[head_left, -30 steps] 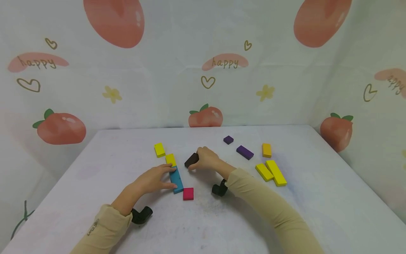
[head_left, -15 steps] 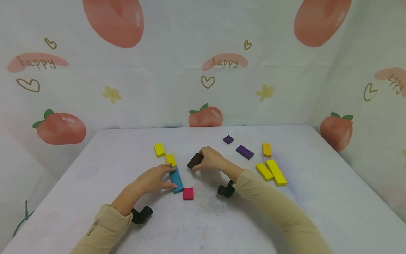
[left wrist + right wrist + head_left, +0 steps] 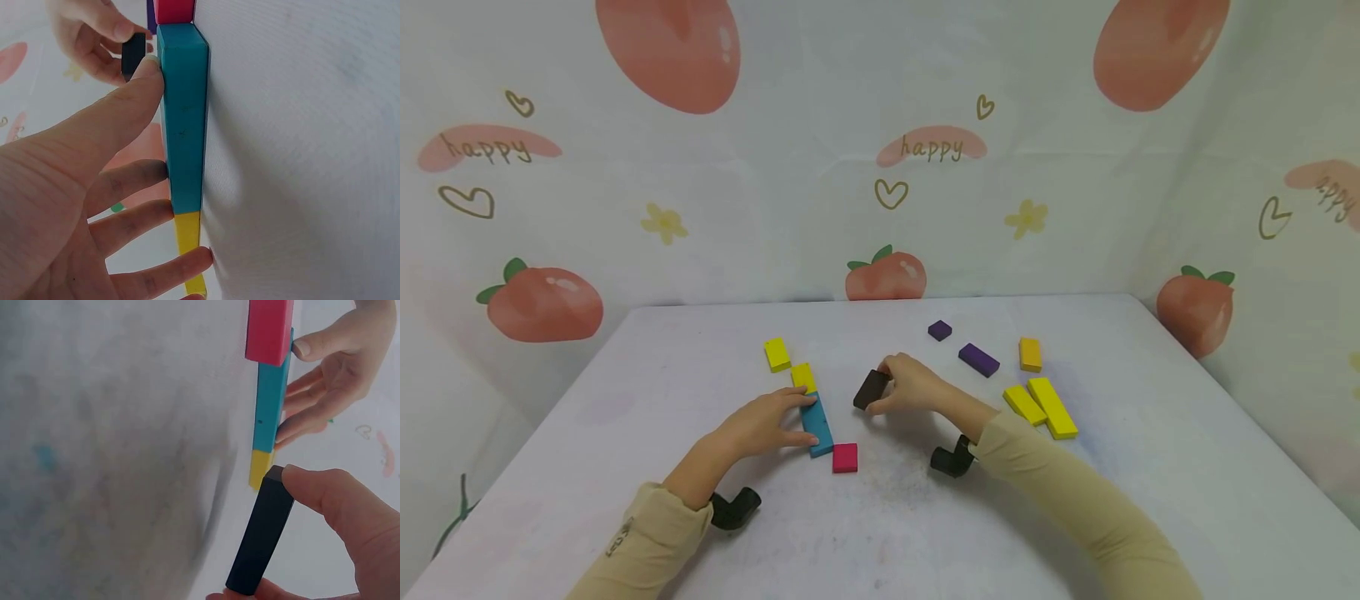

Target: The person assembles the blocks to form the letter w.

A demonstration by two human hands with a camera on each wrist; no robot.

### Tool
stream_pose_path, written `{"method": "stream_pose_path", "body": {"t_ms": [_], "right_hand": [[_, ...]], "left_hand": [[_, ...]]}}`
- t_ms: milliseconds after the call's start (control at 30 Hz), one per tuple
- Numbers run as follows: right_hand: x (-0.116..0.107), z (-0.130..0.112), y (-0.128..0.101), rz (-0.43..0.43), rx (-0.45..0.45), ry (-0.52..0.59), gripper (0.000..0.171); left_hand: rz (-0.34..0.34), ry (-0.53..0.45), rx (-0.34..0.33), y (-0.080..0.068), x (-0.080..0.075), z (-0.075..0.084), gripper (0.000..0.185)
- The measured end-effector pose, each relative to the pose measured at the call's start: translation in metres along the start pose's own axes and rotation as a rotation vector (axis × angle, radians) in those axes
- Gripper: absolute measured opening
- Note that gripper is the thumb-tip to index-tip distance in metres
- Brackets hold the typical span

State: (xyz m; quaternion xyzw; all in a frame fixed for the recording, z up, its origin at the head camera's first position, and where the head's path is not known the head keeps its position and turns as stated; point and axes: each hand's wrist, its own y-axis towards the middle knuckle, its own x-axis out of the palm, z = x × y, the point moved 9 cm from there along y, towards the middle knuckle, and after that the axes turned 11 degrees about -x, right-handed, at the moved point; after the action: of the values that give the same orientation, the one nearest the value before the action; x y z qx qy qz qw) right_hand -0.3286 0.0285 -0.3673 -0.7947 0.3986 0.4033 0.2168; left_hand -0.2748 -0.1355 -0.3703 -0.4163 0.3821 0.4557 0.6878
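Observation:
My right hand point(image 3: 912, 385) pinches a black block point(image 3: 871, 390) by its two ends, thumb at one and fingers at the other. In the right wrist view the black block point(image 3: 259, 534) is tilted above the white table. My left hand point(image 3: 767, 423) has its fingers spread along a blue block point(image 3: 817, 425), touching its side with thumb and fingertips. One yellow block point(image 3: 803, 377) adjoins the far end of the blue block, and a red square block point(image 3: 846, 457) meets its near corner. Another yellow block point(image 3: 777, 354) lies just beyond, at the upper left.
To the right lie two yellow blocks point(image 3: 1052, 408) side by side, an orange block point(image 3: 1031, 354), a long purple block point(image 3: 979, 360) and a small purple one point(image 3: 940, 330). Black wrist camera mounts point(image 3: 736, 508) sit under both wrists. A printed cloth point(image 3: 760, 242) hangs behind the table.
My right hand has drawn the black block a little to the right and nearer to me, turning it more upright in the head view. The left hand and the other blocks have stayed put.

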Motion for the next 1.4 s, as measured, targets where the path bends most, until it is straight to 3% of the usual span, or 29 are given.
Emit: {"method": "stream_pose_path", "body": {"t_ms": [533, 1400], "right_hand": [[0.006, -0.009, -0.018, -0.039, -0.054, -0.014, 0.056], [0.017, -0.015, -0.029, -0.082, -0.095, -0.047, 0.057]], "left_hand": [[-0.002, -0.006, 0.001, -0.001, -0.001, 0.0, 0.066], [-0.002, -0.013, 0.005, 0.0, 0.0, -0.001, 0.066]]}}
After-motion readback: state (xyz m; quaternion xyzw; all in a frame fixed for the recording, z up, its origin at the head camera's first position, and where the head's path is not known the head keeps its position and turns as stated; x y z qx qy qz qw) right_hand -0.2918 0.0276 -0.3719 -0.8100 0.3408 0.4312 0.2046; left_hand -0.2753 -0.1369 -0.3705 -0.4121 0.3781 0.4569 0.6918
